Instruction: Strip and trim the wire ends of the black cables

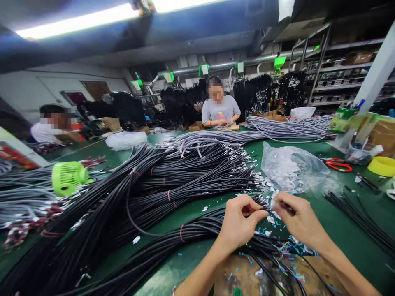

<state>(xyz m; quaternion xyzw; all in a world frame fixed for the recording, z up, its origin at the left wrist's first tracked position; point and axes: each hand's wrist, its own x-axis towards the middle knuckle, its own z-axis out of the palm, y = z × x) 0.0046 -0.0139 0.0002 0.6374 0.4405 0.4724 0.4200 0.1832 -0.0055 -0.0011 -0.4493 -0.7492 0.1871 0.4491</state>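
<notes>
My left hand (240,222) is closed, thumb and index finger pressed together above a bundle of black cables (200,225) tied with a red band. What sits in the pinch is too small to tell. A short gap to the right, my right hand (300,216) is closed too, its fingertips smeared by motion. Something dark shows inside its curled fingers, and I cannot make out what it is. Beneath both hands, cables with thin coloured wire ends (285,250) run over a worn board (237,273). White scraps (270,220) and blue bits are scattered around.
More banded black cables (173,181) fill the left, with grey cables (197,139) behind. A clear bag of white scraps (291,168), red-handled scissors (338,164) and loose black cables (364,222) lie right. A green fan (68,177) stands left. Two people (219,107) sit across the table.
</notes>
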